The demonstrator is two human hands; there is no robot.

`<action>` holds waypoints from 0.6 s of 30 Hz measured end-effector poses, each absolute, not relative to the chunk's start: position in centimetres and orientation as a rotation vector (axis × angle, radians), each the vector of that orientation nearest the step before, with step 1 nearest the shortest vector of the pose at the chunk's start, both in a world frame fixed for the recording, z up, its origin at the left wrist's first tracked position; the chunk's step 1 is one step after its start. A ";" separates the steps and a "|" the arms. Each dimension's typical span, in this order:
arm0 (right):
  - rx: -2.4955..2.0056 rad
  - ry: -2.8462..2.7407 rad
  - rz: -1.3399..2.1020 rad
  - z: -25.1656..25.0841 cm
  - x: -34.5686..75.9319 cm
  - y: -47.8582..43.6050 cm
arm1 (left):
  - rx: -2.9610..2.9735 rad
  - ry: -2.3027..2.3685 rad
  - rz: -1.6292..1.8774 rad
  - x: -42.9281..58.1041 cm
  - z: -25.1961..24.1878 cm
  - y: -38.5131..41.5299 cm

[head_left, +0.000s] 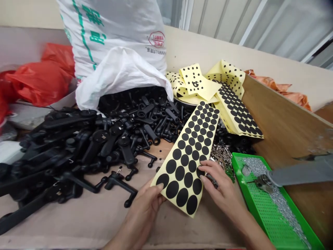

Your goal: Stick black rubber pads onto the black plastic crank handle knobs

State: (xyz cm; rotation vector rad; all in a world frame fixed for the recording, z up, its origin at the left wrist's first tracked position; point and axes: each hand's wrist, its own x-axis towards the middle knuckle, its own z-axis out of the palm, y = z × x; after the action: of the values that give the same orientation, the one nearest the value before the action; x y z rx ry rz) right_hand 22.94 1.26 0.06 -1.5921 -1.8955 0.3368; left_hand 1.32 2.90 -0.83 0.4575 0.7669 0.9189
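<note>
A long yellow sheet (189, 149) covered with black round stickers lies tilted in front of me. My left hand (147, 205) pinches its lower left corner, thumb on top. My right hand (217, 184) touches the sheet's right edge with its fingertips, fingers bent over a black sticker near the edge. Whether it has hold of a sticker I cannot tell. A heap of black plastic levers and knobs (85, 146) lies to the left.
More yellow sticker sheets (229, 100) are piled behind. A white woven sack (114, 38) spills black parts. A green perforated tray (270, 205) with small silver pieces sits right, under a grey tool (299, 173). Red plastic bags (39, 80) at left. A wooden board (283, 121) borders the right.
</note>
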 end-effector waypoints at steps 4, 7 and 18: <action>-1.589 -1.903 0.341 -0.3 23.0 1.2 | 0.456 0.786 0.918 1.2 -0.9 2.8; -1.571 -1.907 0.351 -0.6 23.0 1.1 | 0.468 0.817 0.926 1.0 -0.9 2.9; -1.656 -1.847 0.412 -0.7 22.9 0.9 | 0.482 0.852 0.915 0.4 -0.5 2.9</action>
State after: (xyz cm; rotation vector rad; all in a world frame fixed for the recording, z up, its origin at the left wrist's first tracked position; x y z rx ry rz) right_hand 22.88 0.86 -0.74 -1.6559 -1.8467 0.4122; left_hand 0.39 2.87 -0.54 0.4818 0.8522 0.9146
